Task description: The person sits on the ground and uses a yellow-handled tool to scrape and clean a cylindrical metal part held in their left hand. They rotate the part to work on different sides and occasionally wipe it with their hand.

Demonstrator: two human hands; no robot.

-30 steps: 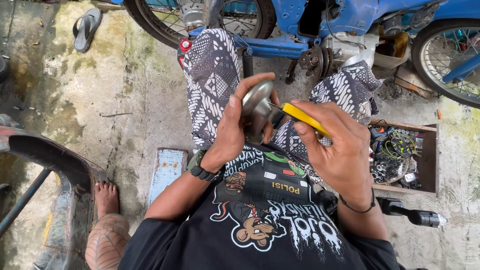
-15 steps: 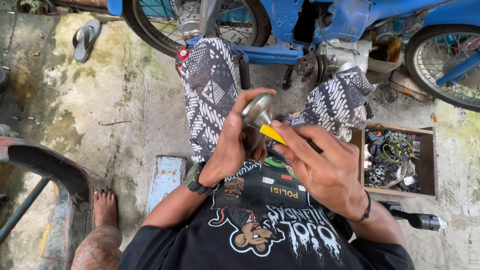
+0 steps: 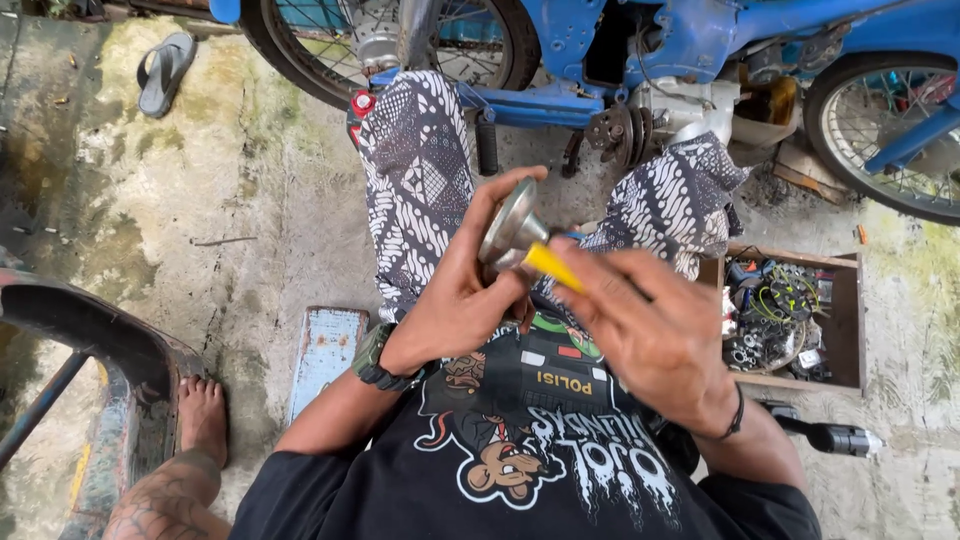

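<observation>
Head view: our left hand (image 3: 455, 300) gripped round metal part (image 3: 508, 228) above lap; our right hand (image 3: 640, 335) closed on yellow tool (image 3: 550, 262), tip against part. Work on part looked mid-way, part not yet refitted to blue motorbike (image 3: 700, 40). Counted: one part, one tool, one parts box (image 3: 845, 320), one sandal (image 3: 165, 70)

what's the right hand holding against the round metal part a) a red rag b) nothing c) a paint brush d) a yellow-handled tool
d: the right hand holds a yellow-handled tool whose tip end meets the round metal part, which the left hand holds up above the lap.
</observation>
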